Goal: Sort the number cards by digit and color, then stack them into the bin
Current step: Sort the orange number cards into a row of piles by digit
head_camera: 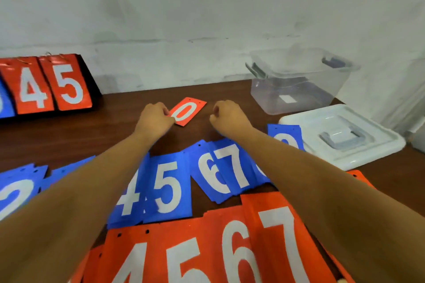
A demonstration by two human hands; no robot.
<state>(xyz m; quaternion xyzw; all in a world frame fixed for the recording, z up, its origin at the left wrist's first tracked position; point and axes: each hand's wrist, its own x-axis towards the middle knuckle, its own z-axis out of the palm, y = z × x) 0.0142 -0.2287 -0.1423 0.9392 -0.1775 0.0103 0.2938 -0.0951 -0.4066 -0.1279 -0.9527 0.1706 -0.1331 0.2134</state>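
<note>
Cards cover the near half of the dark wooden worktop [119,108]: a row of blue ones showing 4, 5 [169,187], 6 and 7 [236,163], partly overlapping, and nearer the camera a row of red ones showing 4, 5, 6 and 7 [279,243]. Beyond them a single red 0 card [187,111] lies flat and turned at an angle, between the two hands. The left hand [154,120] has its fingers pinched on the card's near left corner; the right hand [227,116] rests just to the card's right, apart from it, with its fingers curled into a loose fist around nothing visible. At far right a clear plastic bin [299,82] stands open against the wall, with its white lid [340,135] lying flat just in front of it. A blue card [285,135] sits beside the lid. At far left a flip scoreboard [49,85] shows red 4 and 5.
</note>
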